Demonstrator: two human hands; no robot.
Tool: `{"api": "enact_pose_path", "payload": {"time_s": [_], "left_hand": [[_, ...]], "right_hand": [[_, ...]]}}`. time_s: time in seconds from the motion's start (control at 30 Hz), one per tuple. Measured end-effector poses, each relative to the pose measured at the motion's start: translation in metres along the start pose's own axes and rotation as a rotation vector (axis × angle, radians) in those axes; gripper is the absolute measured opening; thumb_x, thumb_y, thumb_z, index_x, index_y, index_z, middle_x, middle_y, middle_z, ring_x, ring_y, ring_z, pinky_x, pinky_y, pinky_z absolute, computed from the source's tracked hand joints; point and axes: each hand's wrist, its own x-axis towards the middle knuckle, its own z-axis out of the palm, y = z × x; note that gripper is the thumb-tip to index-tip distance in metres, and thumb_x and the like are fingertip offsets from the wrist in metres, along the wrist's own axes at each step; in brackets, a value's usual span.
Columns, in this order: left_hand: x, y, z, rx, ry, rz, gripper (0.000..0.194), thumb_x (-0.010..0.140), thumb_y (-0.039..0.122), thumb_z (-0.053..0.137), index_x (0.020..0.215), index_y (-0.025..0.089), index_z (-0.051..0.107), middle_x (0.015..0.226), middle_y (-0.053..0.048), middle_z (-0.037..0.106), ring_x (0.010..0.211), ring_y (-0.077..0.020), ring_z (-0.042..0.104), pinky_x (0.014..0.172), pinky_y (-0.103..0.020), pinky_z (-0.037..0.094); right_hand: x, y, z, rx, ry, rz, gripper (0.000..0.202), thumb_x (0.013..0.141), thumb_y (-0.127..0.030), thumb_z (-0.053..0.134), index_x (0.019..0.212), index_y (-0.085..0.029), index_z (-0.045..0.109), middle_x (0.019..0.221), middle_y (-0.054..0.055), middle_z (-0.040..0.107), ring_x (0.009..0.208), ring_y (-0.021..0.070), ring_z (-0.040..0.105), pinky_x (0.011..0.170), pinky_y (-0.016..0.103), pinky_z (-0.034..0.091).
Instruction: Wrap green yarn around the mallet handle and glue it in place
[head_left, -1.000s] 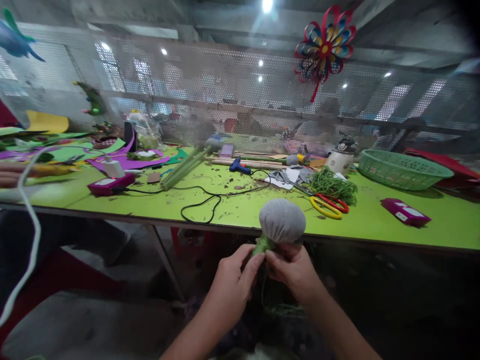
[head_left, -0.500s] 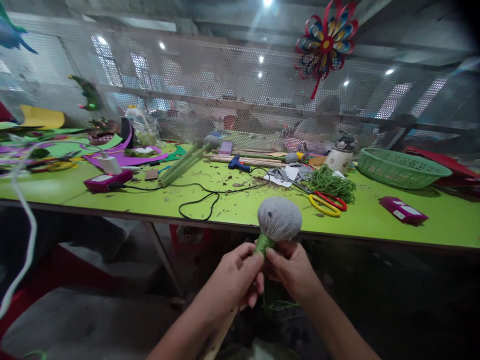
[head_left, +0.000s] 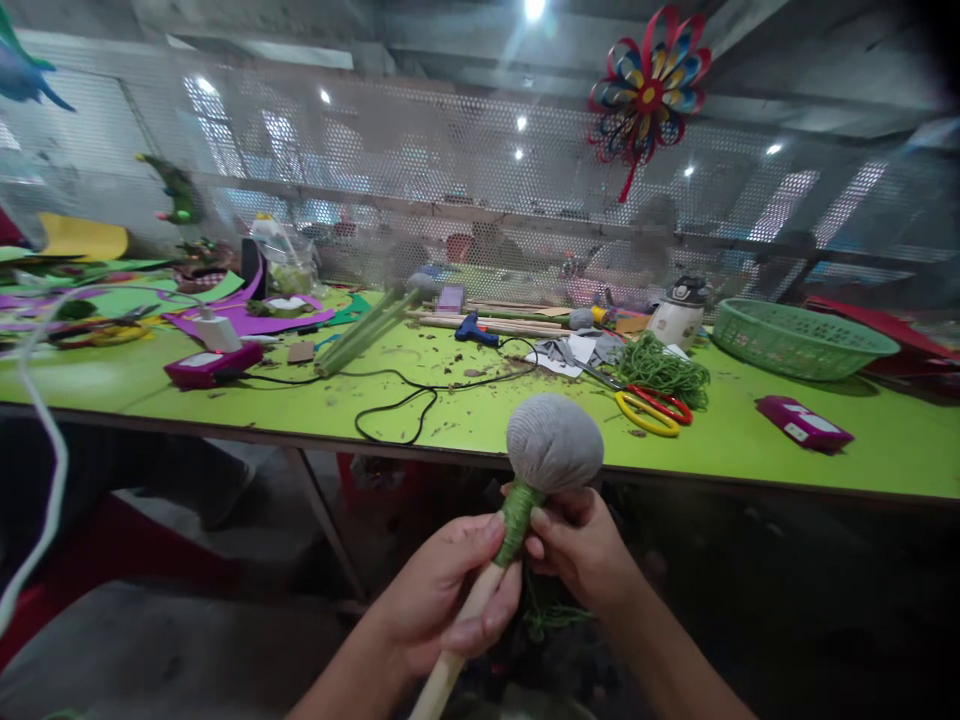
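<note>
A grey cloth-covered ball [head_left: 555, 442] tops a pale wooden stick [head_left: 442, 680], in front of the table edge. Green string [head_left: 519, 515] is wound tightly round the neck below the ball. My left hand [head_left: 457, 585] is wrapped round the stick, its thumb on the lower part of the winding. My right hand [head_left: 581, 545] is pinched at the right side of the winding; what lies between its fingertips is too small to tell. Loose green strands [head_left: 551, 618] hang below my right hand.
On the green table [head_left: 465, 410] lie yellow and red scissors [head_left: 649, 412], a green string bundle [head_left: 660, 372], a blue glue gun [head_left: 476, 330] with a black cord, a green basket [head_left: 806, 340] and two purple boxes [head_left: 804, 423]. A white cable [head_left: 52, 480] hangs at the left.
The stick and ball have turned, showing more of the string winding and the stick. My left hand has shifted down and opened slightly around the stick.
</note>
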Motion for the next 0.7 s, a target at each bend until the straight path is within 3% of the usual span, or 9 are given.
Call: {"api": "enact_pose_path", "payload": {"time_s": [0.07, 0.13, 0.23, 0.3, 0.43, 0.6, 0.7], "left_hand": [[0.002, -0.001, 0.000, 0.074, 0.040, -0.016, 0.037, 0.092, 0.042, 0.038, 0.091, 0.011, 0.058, 0.043, 0.000, 0.055, 0.023, -0.0053, 0.031, 0.026, -0.016, 0.020], [0.003, -0.001, 0.002, 0.255, 0.188, 0.008, 0.036, 0.090, 0.046, 0.041, 0.089, 0.013, 0.056, 0.049, 0.000, 0.058, 0.029, -0.0067, 0.040, 0.029, -0.015, 0.023], [0.003, -0.003, 0.007, 0.608, 0.487, 0.216, 0.029, 0.085, 0.045, 0.053, 0.090, 0.016, 0.057, 0.054, 0.005, 0.052, 0.041, -0.0070, 0.043, 0.038, -0.015, 0.030], [0.002, -0.006, 0.008, 0.722, 0.562, 0.298, 0.028, 0.083, 0.043, 0.057, 0.095, 0.017, 0.058, 0.051, 0.007, 0.045, 0.043, -0.0070, 0.038, 0.040, -0.016, 0.029], [-0.003, -0.005, 0.009, 0.492, 0.408, 0.088, 0.033, 0.087, 0.048, 0.047, 0.090, 0.016, 0.055, 0.046, 0.010, 0.036, 0.033, -0.0043, 0.025, 0.033, -0.016, 0.019], [-0.008, 0.001, 0.007, 0.087, 0.159, -0.092, 0.032, 0.089, 0.048, 0.042, 0.084, 0.018, 0.052, 0.046, 0.010, 0.038, 0.030, -0.0025, 0.019, 0.030, -0.014, 0.019], [-0.005, 0.001, 0.004, 0.116, 0.140, -0.099, 0.036, 0.090, 0.049, 0.038, 0.082, 0.017, 0.052, 0.041, 0.008, 0.042, 0.027, -0.0035, 0.021, 0.028, -0.015, 0.019]], "right_hand": [[0.002, 0.004, 0.001, 0.012, 0.051, 0.001, 0.019, 0.070, -0.029, 0.077, 0.082, -0.015, 0.071, 0.053, -0.003, 0.053, 0.045, 0.0058, 0.041, 0.040, 0.015, 0.034], [0.005, 0.008, 0.001, 0.006, 0.102, -0.026, 0.018, 0.070, -0.029, 0.077, 0.077, -0.015, 0.069, 0.054, -0.004, 0.052, 0.044, 0.0053, 0.039, 0.039, 0.015, 0.033], [0.012, 0.015, -0.001, -0.012, 0.131, -0.080, 0.017, 0.068, -0.028, 0.078, 0.072, -0.014, 0.067, 0.049, -0.006, 0.045, 0.042, 0.0040, 0.031, 0.038, 0.016, 0.028], [0.014, 0.018, -0.003, -0.019, 0.120, -0.084, 0.017, 0.068, -0.027, 0.078, 0.073, -0.014, 0.068, 0.048, -0.007, 0.041, 0.042, 0.0038, 0.028, 0.038, 0.016, 0.026], [0.010, 0.018, -0.006, -0.025, 0.064, -0.056, 0.018, 0.069, -0.027, 0.078, 0.075, -0.013, 0.069, 0.053, -0.003, 0.049, 0.043, 0.0048, 0.035, 0.038, 0.016, 0.027], [0.000, 0.008, -0.002, -0.034, 0.066, 0.002, 0.027, 0.065, -0.030, 0.080, 0.084, -0.013, 0.072, 0.060, 0.003, 0.059, 0.050, 0.0093, 0.048, 0.040, 0.017, 0.033], [-0.001, 0.005, 0.003, -0.021, 0.078, 0.021, 0.026, 0.066, -0.032, 0.080, 0.082, -0.013, 0.071, 0.060, 0.002, 0.059, 0.048, 0.0082, 0.048, 0.039, 0.016, 0.034]]}}
